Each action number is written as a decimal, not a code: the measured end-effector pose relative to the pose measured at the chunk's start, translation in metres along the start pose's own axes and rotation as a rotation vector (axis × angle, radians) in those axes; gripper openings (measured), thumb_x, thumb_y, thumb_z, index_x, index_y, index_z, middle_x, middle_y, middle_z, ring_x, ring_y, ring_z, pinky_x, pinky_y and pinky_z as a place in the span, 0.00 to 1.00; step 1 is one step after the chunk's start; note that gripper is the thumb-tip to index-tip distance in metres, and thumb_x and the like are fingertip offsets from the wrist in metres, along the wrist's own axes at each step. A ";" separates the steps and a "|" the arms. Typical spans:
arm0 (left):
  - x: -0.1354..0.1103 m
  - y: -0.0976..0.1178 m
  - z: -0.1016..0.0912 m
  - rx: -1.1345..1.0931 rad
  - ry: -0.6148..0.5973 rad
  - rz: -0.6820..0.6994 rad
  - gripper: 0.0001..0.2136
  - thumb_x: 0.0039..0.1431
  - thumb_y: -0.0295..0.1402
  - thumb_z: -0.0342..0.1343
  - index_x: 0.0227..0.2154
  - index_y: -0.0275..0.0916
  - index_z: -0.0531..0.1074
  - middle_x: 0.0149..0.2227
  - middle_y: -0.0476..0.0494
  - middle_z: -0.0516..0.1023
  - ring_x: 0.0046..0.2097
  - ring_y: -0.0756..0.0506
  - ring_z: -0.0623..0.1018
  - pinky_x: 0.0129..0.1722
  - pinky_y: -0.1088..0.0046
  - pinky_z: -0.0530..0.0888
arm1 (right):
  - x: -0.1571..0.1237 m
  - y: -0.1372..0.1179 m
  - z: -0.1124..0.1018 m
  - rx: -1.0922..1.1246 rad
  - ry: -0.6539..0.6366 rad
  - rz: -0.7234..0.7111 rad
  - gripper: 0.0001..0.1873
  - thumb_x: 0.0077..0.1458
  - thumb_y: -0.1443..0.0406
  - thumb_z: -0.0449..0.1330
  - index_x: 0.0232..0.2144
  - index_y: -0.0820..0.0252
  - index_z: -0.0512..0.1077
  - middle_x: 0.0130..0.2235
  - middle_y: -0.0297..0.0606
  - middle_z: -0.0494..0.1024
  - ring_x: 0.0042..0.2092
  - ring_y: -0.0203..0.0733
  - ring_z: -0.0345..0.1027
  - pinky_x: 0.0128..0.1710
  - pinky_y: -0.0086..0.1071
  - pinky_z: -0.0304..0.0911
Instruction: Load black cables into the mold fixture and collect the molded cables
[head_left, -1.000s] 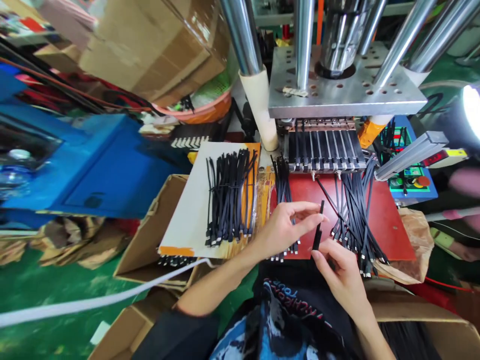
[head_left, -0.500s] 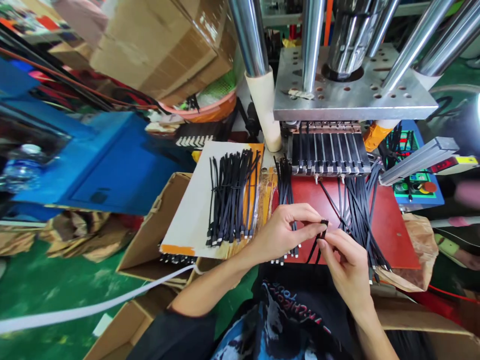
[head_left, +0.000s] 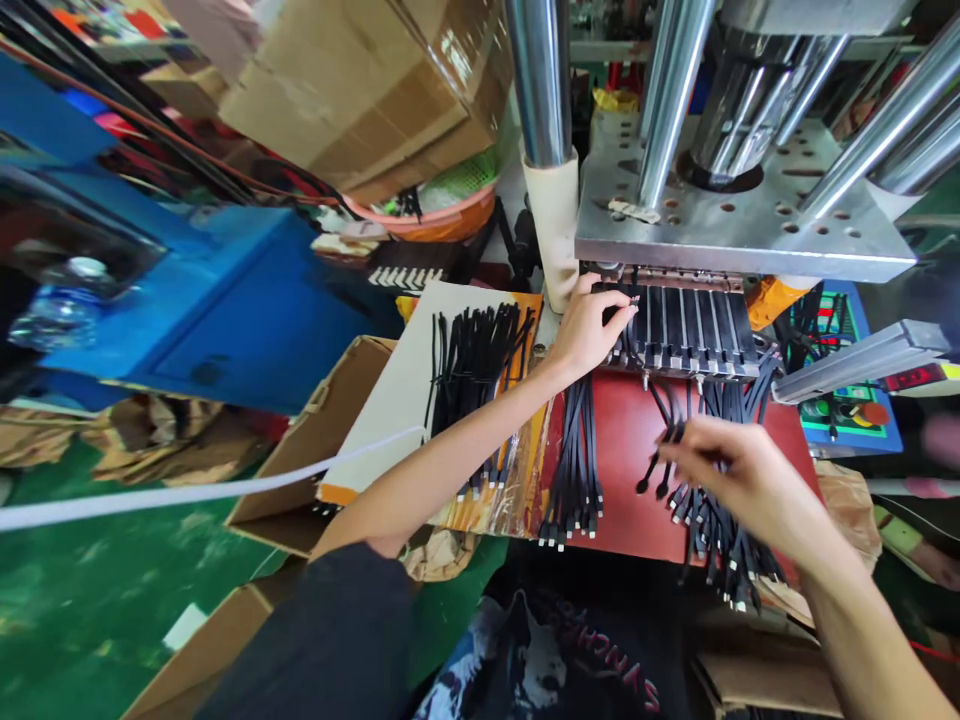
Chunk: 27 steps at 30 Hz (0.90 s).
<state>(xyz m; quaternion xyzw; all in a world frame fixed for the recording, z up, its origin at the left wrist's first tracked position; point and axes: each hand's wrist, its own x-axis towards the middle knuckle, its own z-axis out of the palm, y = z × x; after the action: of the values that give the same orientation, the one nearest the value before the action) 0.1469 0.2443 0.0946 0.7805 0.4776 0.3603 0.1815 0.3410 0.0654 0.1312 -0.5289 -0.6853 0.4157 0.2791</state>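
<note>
My left hand reaches over the left end of a slotted metal fixture. Its thumb and index finger are pinched together on a thin black cable lying in the slots there; the fingertips hide part of it. My right hand hovers above the red board, fingers curled and smeared by motion. Its fingertips are beside a few black cable ends hanging from the fixture's front. Whether they grip one is unclear. Under that hand lies a bundle of black cables with pale metal plugs.
Above the fixture sits a thick steel plate between shiny columns. More black cables lie on a white board and in a bundle on the red board. A button panel stands right, an open carton left.
My hands have parted. The left moved from the red board up to the fixture's left end; the right stayed low, shifting slightly right. The view has also shifted.
</note>
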 end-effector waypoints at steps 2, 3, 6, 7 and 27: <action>0.012 -0.010 0.012 0.027 0.012 -0.054 0.07 0.70 0.29 0.59 0.45 0.33 0.80 0.55 0.32 0.79 0.63 0.38 0.75 0.66 0.58 0.72 | 0.041 0.005 -0.032 -0.034 0.090 -0.018 0.24 0.65 0.48 0.64 0.25 0.57 0.69 0.21 0.30 0.70 0.24 0.36 0.61 0.24 0.30 0.56; 0.013 -0.013 0.015 0.025 0.038 -0.066 0.09 0.70 0.28 0.59 0.50 0.32 0.79 0.56 0.31 0.79 0.63 0.37 0.75 0.67 0.57 0.72 | 0.062 0.009 -0.043 -0.031 0.108 -0.019 0.23 0.64 0.47 0.64 0.27 0.57 0.71 0.22 0.31 0.72 0.23 0.35 0.62 0.24 0.29 0.56; 0.000 -0.017 0.011 -0.038 0.105 0.080 0.20 0.72 0.30 0.56 0.64 0.33 0.69 0.63 0.29 0.76 0.66 0.37 0.74 0.69 0.54 0.71 | 0.117 0.022 -0.060 0.014 0.078 -0.012 0.26 0.60 0.42 0.66 0.34 0.60 0.77 0.28 0.37 0.80 0.24 0.35 0.66 0.24 0.28 0.60; -0.008 -0.017 0.006 -0.059 0.080 0.199 0.21 0.73 0.31 0.54 0.66 0.35 0.67 0.65 0.30 0.75 0.67 0.38 0.75 0.69 0.55 0.72 | 0.130 0.026 -0.061 0.026 0.059 -0.011 0.27 0.58 0.41 0.67 0.35 0.60 0.77 0.30 0.38 0.81 0.25 0.35 0.67 0.24 0.28 0.62; -0.039 -0.005 -0.015 0.400 -0.261 0.752 0.17 0.73 0.32 0.55 0.59 0.32 0.75 0.65 0.30 0.75 0.67 0.36 0.74 0.68 0.51 0.71 | 0.156 0.050 -0.048 -0.075 0.249 -0.127 0.19 0.62 0.49 0.65 0.40 0.60 0.78 0.33 0.35 0.79 0.22 0.33 0.65 0.24 0.31 0.57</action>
<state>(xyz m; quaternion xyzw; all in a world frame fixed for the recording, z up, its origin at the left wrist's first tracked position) 0.1215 0.2116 0.0863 0.9586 0.1938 0.2002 -0.0581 0.3607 0.2322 0.1026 -0.5420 -0.6924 0.3024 0.3679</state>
